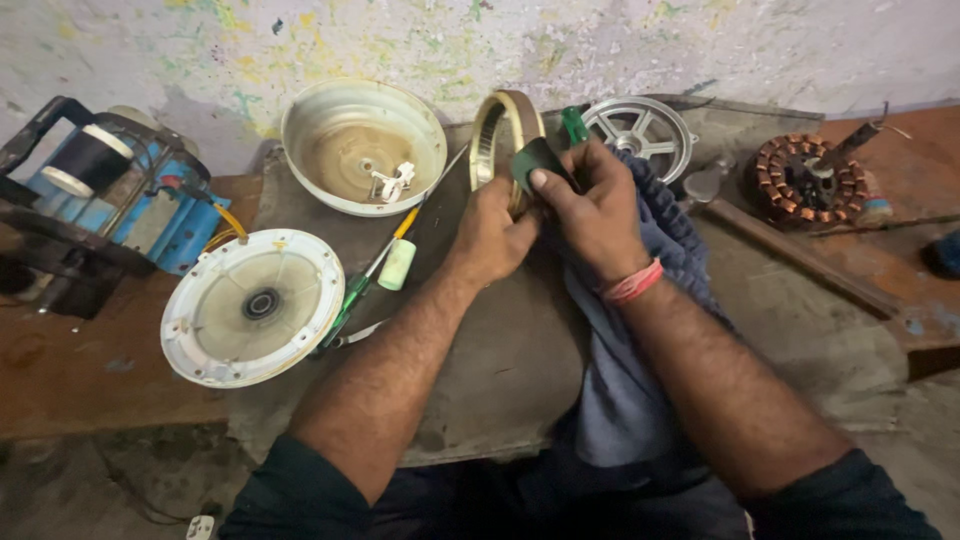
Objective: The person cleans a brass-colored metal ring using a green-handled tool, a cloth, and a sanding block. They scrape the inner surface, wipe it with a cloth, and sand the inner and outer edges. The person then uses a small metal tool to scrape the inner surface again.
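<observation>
A blue cloth (625,390) hangs off the table (500,370) near my lap. My left hand (490,235) is curled tight around the bottom of a metal ring (500,130) and holds it up on its edge. My right hand (590,200) pinches a small green pad (535,160) against the ring, fingers closed. Left of my arms lies a round white cover (252,306). Farther back sit a white bowl-shaped cover (362,145) and a silver spoked wheel (640,128).
</observation>
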